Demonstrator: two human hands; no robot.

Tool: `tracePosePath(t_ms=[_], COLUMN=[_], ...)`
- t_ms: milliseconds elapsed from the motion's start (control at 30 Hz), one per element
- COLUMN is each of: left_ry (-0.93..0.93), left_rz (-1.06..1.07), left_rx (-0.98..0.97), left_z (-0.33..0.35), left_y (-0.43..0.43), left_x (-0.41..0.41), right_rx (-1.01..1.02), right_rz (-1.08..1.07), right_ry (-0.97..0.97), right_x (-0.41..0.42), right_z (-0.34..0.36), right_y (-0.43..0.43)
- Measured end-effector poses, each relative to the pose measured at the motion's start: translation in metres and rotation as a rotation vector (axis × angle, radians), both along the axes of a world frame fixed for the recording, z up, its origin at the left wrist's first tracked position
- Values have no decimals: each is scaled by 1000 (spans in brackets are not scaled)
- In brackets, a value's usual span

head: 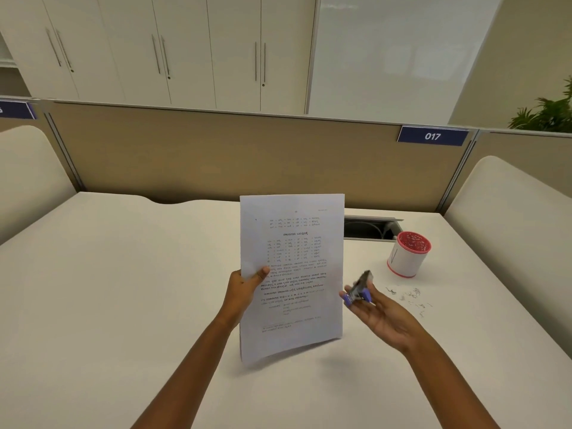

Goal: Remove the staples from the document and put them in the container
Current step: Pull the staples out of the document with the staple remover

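Printed document (292, 274) held upright, loose staples (410, 296) beside red-rimmed container (406, 262).

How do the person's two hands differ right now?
The left hand pinches the document by its left edge, holding it upright; the right hand holds a purple-handled staple remover, palm up. The left hand is far from the container; the right hand is nearer it. Both are raised over the desk.

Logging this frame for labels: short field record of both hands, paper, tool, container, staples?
left hand: grips document by its left edge, held up off the table
right hand: holds staple remover, right of the page, blurred
container: red-rimmed, upright on table, far right
loose staples: scattered on table in front of container, not in it
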State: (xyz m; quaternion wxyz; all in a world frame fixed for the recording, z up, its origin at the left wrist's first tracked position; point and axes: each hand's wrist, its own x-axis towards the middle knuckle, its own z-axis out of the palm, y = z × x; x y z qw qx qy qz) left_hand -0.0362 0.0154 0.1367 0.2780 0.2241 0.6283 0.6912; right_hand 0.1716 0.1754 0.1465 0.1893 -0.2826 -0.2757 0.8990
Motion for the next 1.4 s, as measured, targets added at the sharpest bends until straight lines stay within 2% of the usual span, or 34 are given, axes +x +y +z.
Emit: tracePosePath(t_ms=[67, 167, 433, 567, 833, 1233, 1400], left_ry=[15, 33, 157, 209, 286, 396, 401], left_rz=[-18, -44, -152, -196, -207, -223, -226], left_rx=[6, 3, 5, 10, -31, -94, -107], left_z=[4, 8, 17, 18, 16, 13, 12], left_y=[2, 3, 2, 2, 1, 5, 5], left_x=[1, 3, 9, 11, 8, 5, 5], right_rx=[46, 234, 921, 1090, 1323, 1445, 1519], right_rz=[81, 132, -3, -42, 4, 137, 67], right_ry=[38, 50, 189, 218, 131, 86, 40], right_x=[-15, -35, -71, -80, -82, -89, -93], right_z=[21, 50, 133, 147, 147, 156, 153], right_y=[-7, -15, -30, -27, -24, -32, -39])
